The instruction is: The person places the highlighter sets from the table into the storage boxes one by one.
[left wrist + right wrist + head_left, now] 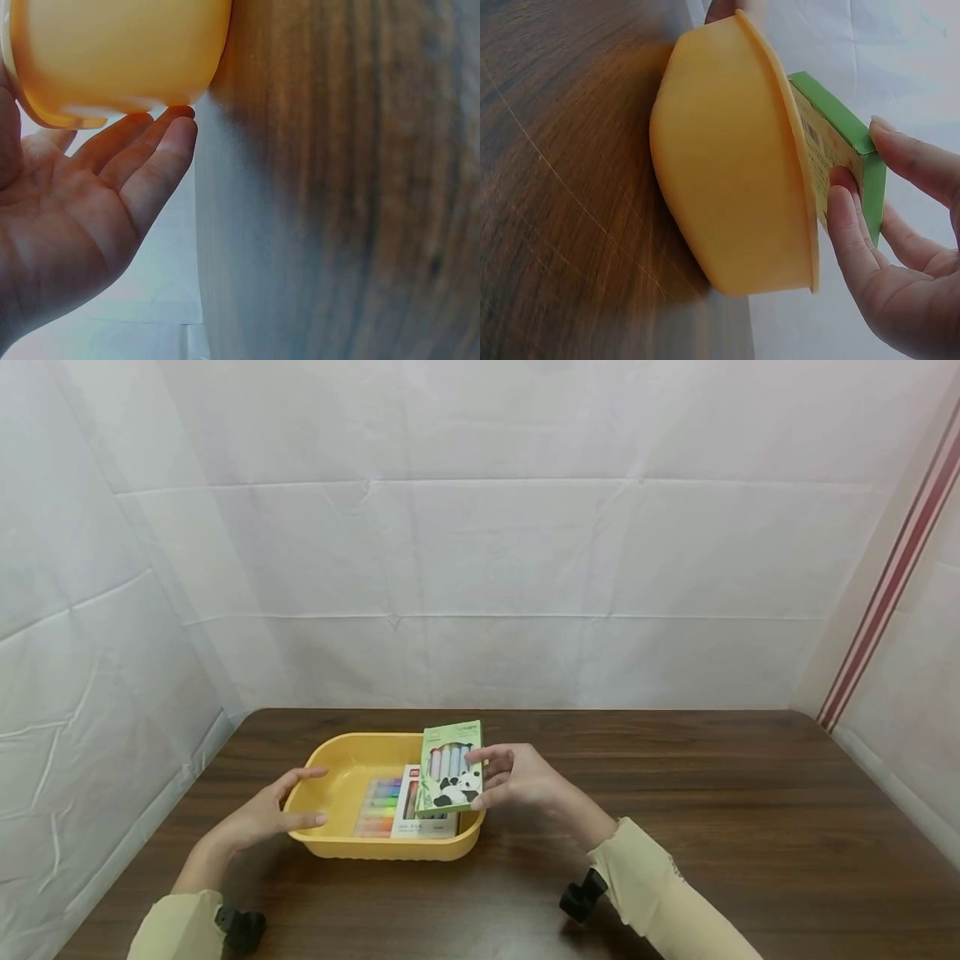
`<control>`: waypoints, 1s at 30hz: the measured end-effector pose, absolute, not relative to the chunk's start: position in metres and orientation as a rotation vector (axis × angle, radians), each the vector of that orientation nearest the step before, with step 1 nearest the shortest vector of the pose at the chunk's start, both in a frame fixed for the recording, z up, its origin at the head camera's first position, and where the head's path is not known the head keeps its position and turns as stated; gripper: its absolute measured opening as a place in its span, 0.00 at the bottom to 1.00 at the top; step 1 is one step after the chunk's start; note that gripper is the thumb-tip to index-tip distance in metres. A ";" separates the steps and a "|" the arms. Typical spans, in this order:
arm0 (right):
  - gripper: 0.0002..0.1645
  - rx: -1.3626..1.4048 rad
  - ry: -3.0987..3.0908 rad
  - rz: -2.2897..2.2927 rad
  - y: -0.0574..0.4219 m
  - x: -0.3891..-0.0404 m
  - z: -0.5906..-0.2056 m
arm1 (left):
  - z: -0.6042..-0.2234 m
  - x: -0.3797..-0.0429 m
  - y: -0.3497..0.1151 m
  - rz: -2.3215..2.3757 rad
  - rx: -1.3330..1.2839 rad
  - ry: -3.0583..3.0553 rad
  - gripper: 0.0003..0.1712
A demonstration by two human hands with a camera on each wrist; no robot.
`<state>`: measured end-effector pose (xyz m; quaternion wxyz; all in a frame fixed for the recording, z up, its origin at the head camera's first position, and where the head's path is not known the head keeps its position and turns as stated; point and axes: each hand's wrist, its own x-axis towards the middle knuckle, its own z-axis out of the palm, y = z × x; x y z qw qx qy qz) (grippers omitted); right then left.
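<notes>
My right hand (528,774) pinches the right edge of a green panda-printed box of markers (447,797), thumb on one face and fingers on the other. The box is tilted over the right part of a yellow plastic basin (333,789), above its rim in the right wrist view. My left hand (258,814) holds the basin's left rim, with fingers along the outer wall in the left wrist view. Inside the basin lie a white box (423,829) with a dark window and a clear pack of rainbow-coloured pens (377,806). The green box partly covers the white one.
The basin stands on a dark wood-grain table (675,827), towards its left side. White cloth sheets (517,552) hang behind the table and at both sides. A black wrist camera (583,895) sits by the right sleeve, another by the left sleeve.
</notes>
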<state>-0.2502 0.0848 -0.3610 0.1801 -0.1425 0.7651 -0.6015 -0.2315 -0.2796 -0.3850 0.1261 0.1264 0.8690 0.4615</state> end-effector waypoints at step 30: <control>0.34 -0.411 2.255 -1.569 0.069 -0.250 -0.359 | -0.384 -0.230 -0.279 1.328 0.365 2.532 0.44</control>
